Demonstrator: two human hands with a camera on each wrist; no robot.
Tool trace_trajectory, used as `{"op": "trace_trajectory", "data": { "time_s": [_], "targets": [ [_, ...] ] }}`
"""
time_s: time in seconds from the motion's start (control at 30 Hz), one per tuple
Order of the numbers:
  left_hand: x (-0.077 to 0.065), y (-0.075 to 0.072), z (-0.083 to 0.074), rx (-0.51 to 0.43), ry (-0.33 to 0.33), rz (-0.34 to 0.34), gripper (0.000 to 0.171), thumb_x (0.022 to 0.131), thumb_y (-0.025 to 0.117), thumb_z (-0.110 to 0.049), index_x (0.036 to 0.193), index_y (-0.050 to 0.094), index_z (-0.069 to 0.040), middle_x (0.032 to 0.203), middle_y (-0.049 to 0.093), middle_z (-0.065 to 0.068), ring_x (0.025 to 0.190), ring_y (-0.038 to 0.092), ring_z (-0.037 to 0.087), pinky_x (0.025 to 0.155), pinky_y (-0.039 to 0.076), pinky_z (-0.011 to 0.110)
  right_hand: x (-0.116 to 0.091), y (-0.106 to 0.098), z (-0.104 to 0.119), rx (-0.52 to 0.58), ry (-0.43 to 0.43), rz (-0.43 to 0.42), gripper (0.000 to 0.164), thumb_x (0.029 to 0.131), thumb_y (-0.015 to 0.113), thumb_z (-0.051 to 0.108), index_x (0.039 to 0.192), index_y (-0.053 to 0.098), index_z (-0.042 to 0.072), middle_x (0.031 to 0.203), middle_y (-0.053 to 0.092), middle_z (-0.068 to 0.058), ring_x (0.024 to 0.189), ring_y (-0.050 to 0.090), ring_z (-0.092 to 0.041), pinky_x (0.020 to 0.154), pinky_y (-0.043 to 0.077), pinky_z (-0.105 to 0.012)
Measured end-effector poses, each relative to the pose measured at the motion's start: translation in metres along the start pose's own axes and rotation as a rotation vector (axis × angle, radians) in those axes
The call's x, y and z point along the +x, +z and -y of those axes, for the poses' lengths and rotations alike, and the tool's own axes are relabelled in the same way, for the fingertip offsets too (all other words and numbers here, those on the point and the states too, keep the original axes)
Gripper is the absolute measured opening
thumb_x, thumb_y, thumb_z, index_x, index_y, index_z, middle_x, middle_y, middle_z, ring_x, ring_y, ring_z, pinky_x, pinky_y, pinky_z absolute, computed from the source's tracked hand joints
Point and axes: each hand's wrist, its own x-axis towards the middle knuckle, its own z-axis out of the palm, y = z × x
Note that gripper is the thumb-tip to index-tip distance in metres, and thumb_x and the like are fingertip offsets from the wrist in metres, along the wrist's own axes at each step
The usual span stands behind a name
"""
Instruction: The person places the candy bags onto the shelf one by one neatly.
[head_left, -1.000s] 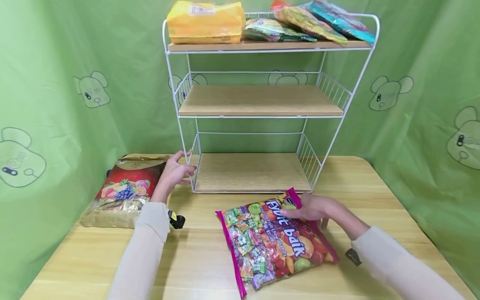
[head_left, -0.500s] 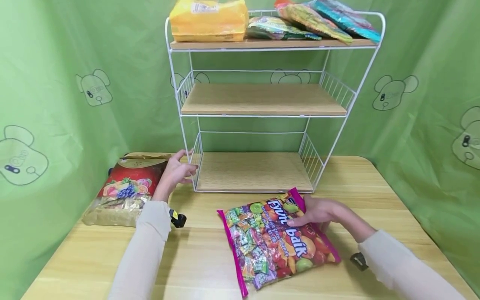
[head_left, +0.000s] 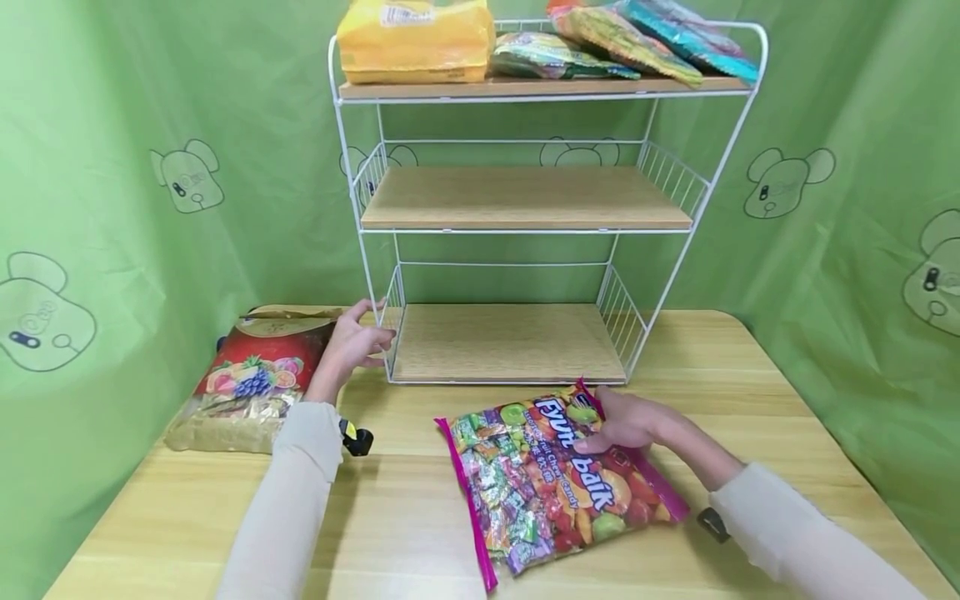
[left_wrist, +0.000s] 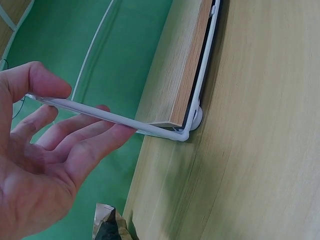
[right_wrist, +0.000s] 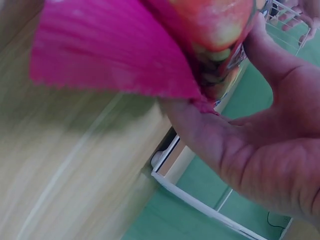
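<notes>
My left hand [head_left: 354, 340] holds the lower left front post of a white wire rack [head_left: 442, 232]. In the left wrist view the thumb [left_wrist: 50, 82] lies on one side of the post and the fingers [left_wrist: 87, 145] on the other. My right hand [head_left: 628, 419] grips the right edge of a candy bag [head_left: 555, 479] with pink ends, printed with fruit, which lies on the table before the rack. The thumb is on top of the bag; the right wrist view shows fingers under its pink end [right_wrist: 110, 55].
A red and gold bag [head_left: 255, 383] lies on the table [head_left: 405, 517] left of the rack. A yellow pack [head_left: 416, 46] and several colourful bags [head_left: 622, 46] sit on the top shelf. Green cloth [head_left: 90, 208] hangs around the sides and back.
The candy bag's right side has shifted and crumpled slightly at my right hand, which has moved a little left over the last half second. My left hand stays on the post.
</notes>
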Motion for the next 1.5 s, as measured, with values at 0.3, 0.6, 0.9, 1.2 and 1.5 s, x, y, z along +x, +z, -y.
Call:
{"op": "trace_trajectory", "data": {
  "time_s": [0.3, 0.6, 0.9, 1.2, 1.5],
  "targets": [
    [0.001, -0.001, 0.000, -0.010, -0.003, -0.003, 0.059, 0.088, 0.065, -0.001, 0.143, 0.050, -0.017, 0.083, 0.063, 0.008, 0.081, 0.067, 0.026, 0.091, 0.060, 0.059, 0.000, 0.001, 0.003, -0.011, 0.043, -0.005, 0.056, 0.080, 0.083, 0.037, 0.110, 0.060, -0.003, 0.090, 0.068, -0.009, 0.084, 0.066, -0.023, 0.089, 0.060, -0.050],
    [0.003, -0.003, 0.000, -0.027, -0.018, 0.017, 0.061, 0.090, 0.063, 0.000, 0.146, 0.047, -0.016, 0.085, 0.063, 0.009, 0.076, 0.065, 0.020, 0.095, 0.057, 0.062, -0.001, 0.006, 0.004, -0.023, 0.037, -0.078, 0.086, 0.079, 0.084, 0.033, 0.139, 0.044, -0.014, 0.115, 0.066, -0.025, 0.110, 0.064, -0.042, 0.104, 0.049, -0.064],
    [-0.001, -0.003, 0.001, -0.018, 0.000, -0.003, 0.059, 0.088, 0.065, -0.001, 0.143, 0.050, -0.018, 0.083, 0.063, 0.008, 0.080, 0.064, 0.025, 0.090, 0.060, 0.058, -0.004, 0.005, 0.019, -0.115, -0.017, -0.170, 0.089, 0.080, 0.084, 0.025, 0.147, 0.039, -0.011, 0.139, 0.052, -0.037, 0.126, 0.051, -0.055, 0.108, 0.042, -0.069],
    [-0.002, -0.002, 0.005, -0.010, 0.005, 0.004, 0.059, 0.087, 0.065, -0.001, 0.142, 0.050, -0.018, 0.084, 0.063, 0.008, 0.083, 0.064, 0.027, 0.089, 0.061, 0.056, 0.004, 0.002, 0.045, -0.234, -0.072, -0.262, 0.065, 0.076, 0.074, 0.002, 0.138, 0.055, -0.002, 0.128, 0.064, -0.027, 0.108, 0.064, -0.042, 0.096, 0.055, -0.060],
    [-0.002, -0.001, 0.001, -0.015, 0.002, 0.014, 0.060, 0.089, 0.065, -0.002, 0.144, 0.049, -0.019, 0.085, 0.062, 0.009, 0.081, 0.064, 0.025, 0.092, 0.059, 0.059, 0.026, 0.015, 0.069, -0.306, -0.139, -0.427, 0.060, 0.071, 0.063, -0.013, 0.129, 0.064, 0.002, 0.110, 0.073, -0.019, 0.085, 0.068, -0.031, 0.063, 0.061, -0.037]
  ]
}}
